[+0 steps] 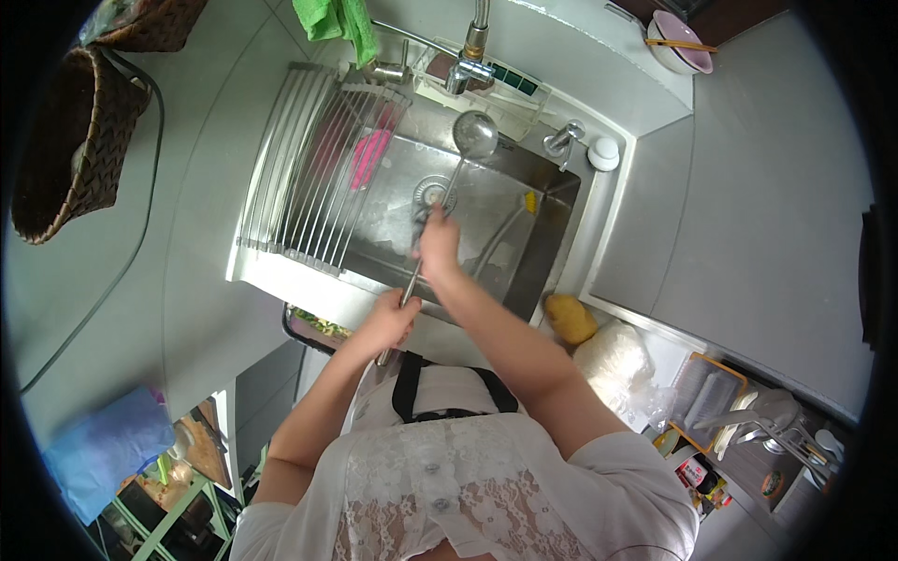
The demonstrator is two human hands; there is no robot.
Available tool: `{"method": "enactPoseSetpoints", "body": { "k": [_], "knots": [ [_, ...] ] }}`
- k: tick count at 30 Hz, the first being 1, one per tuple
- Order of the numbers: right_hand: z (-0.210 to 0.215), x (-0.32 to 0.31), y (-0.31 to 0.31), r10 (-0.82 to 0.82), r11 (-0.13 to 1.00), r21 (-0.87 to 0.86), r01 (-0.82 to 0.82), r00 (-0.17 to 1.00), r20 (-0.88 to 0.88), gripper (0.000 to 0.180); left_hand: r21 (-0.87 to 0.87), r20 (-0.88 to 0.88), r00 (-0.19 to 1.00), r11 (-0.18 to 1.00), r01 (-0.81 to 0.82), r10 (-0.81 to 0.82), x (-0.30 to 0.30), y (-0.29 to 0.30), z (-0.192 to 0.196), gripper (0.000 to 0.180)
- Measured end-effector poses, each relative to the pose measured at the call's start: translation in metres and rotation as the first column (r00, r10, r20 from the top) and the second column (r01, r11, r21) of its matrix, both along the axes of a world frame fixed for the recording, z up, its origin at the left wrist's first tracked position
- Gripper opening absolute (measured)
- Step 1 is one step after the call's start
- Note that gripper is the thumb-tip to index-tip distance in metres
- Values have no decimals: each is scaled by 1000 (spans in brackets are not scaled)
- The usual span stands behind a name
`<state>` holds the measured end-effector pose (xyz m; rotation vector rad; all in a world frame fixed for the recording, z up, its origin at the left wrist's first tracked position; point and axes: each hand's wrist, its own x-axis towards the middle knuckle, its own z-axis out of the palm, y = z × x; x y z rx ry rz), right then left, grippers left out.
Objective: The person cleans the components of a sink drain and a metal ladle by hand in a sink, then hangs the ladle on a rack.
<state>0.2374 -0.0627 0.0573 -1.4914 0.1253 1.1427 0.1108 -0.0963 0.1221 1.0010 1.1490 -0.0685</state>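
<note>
Head view: the left hand [393, 323] grips the lower handle of the ladle [475, 136], seemingly steadying it, while the right hand's [438, 245] fingers curl around it higher up. Its bowl points toward one o'clock over the sink [496, 192], probably so drips fall inside.

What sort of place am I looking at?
Most likely a kitchen: there's a metal sink, a slatted drying rack over its left part, and a long-handled ladle in the left hand.
</note>
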Motion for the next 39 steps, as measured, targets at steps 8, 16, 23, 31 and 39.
{"method": "enactPoseSetpoints", "body": {
  "k": [8, 16, 23, 31, 39],
  "knots": [
    [-38, -30, -25, 171, 982, -45, -182, 773, 611, 41, -43, 98, 995, 999, 27, -23, 5, 8, 2, 14],
    [-48, 66, -6, 10, 996, -87, 21, 939, 345, 48, -63, -12, 977, 976, 210, -211, -38, -6, 9, 36],
    [-41, 40, -19, 406, 914, -314, -257, 586, 701, 43, -244, 110, 964, 947, -210, 242, -25, 7, -4, 16],
    [28, 102, -10, 41, 944, 2, -331, 122, 992, 37, -145, 37, 968, 959, -242, 250, -40, 8, 16, 20],
    [-10, 84, -29, 413, 376, -493, -785, -334, 847, 52, -228, -36, 997, 971, -72, 66, -36, -7, 47, 21]
  ]
}}
